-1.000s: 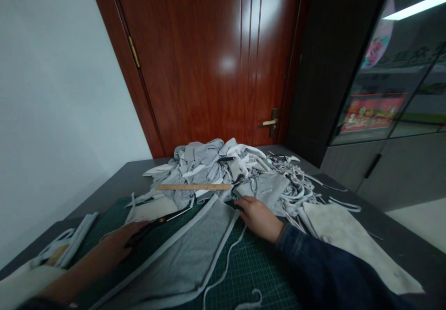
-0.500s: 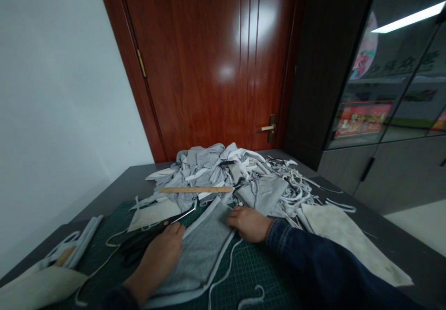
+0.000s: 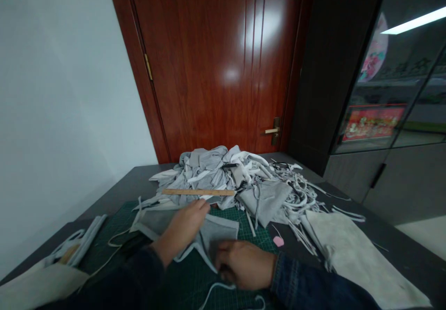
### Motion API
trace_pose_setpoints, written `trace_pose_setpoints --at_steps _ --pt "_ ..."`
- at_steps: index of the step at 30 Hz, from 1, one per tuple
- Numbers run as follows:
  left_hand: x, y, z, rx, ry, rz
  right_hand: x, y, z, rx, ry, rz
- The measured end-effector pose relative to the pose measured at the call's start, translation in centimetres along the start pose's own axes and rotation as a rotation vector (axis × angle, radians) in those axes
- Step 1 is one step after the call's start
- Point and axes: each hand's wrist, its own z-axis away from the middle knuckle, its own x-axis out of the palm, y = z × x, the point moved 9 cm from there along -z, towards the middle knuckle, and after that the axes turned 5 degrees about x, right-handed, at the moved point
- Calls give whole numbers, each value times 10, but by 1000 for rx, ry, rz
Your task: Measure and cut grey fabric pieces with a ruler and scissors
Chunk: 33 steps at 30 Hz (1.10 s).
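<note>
A piece of grey cloth (image 3: 223, 226) with pale edge strips lies bunched between my hands. My left hand (image 3: 184, 228) is over its upper middle, closed on the fabric. Motion smears the fingers of my right hand (image 3: 245, 263), which are curled at the cloth's lower right edge, where the fabric comes to a point. Under both hands is a green cutting mat (image 3: 184, 277) with grid lines. A thin pale strip (image 3: 218, 286) curls just below my right hand. Dark scissor handles (image 3: 132, 245) are mostly hidden beside my left forearm.
Behind the mat a wooden ruler (image 3: 198, 192) rests against a heap of grey and white scraps (image 3: 209, 166). Off-white fabric (image 3: 362, 259) lies at the right, near a small pink piece (image 3: 278, 241). Folded strips (image 3: 88, 240) are at the left. A door (image 3: 209, 68) stands behind.
The grey cloth has turned from lengthwise to crosswise and bunched up. My left hand moved forward and right, my right hand nearer to me. The pink piece has come into view.
</note>
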Motion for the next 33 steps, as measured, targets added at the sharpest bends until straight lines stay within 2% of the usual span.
trace_pose_setpoints --at_steps 2,4,7,9,12,15,18,20,22,25,29,31,33 --pt "25 20 24 79 -90 85 -11 15 -2 65 82 -79" --pt "41 30 48 135 -152 190 -20 29 -5 98 159 -62" --pt "50 31 73 155 -243 373 -19 42 -13 91 161 134" --pt "49 28 81 140 -296 432 -22 58 -15 155 183 248" --pt "45 30 83 171 -330 428 -34 81 -10 280 239 292" --pt "45 38 80 230 -319 331 -43 82 2 341 303 323" --pt "51 45 76 270 -286 205 -34 53 9 200 343 277" --pt "55 48 76 295 -265 141 -15 33 12 65 276 177" --pt "55 49 78 315 -260 104 0 30 13 39 239 130" --pt "50 51 83 325 -290 125 6 48 12 120 256 155" --pt "39 59 82 346 -304 262 1 74 10 239 241 133" --pt "37 68 80 380 -284 317 -3 74 13 248 239 106" --pt "37 76 79 398 -270 310 -5 62 19 196 249 76"
